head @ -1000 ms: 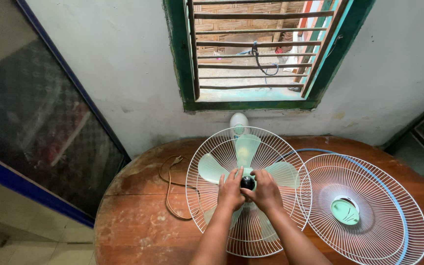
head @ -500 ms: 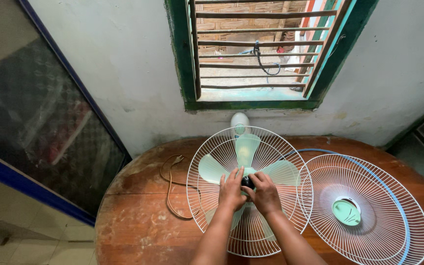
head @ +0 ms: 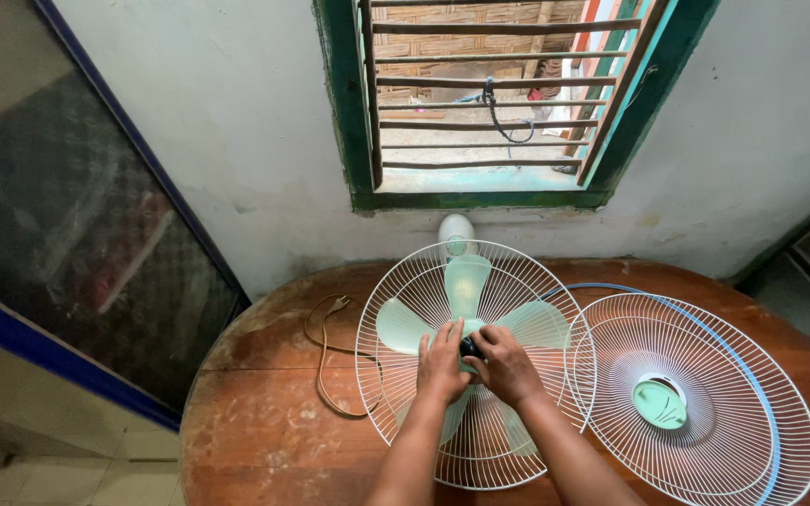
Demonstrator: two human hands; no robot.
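A fan lies face up on a worn round wooden table [head: 264, 412]. Its white wire rear guard [head: 386, 281] rings pale green blades [head: 466, 279]. My left hand [head: 441, 361] rests flat on the blade hub, just left of a small black knob [head: 470, 348] at the centre. My right hand [head: 508, 364] has its fingers closed around that knob. The fan's white motor housing [head: 456, 230] pokes out at the far side by the wall.
The detached front guard [head: 705, 384], white wire with a blue rim and a green centre disc, lies to the right and overlaps the fan. A brown power cord [head: 322, 349] loops on the left. A barred green window [head: 489, 103] is beyond; a glass-fronted cabinet [head: 67, 215] stands left.
My right hand has turned on the black knob, its fingers shifting over it. The blades have rotated slightly. My left hand has stayed in place.
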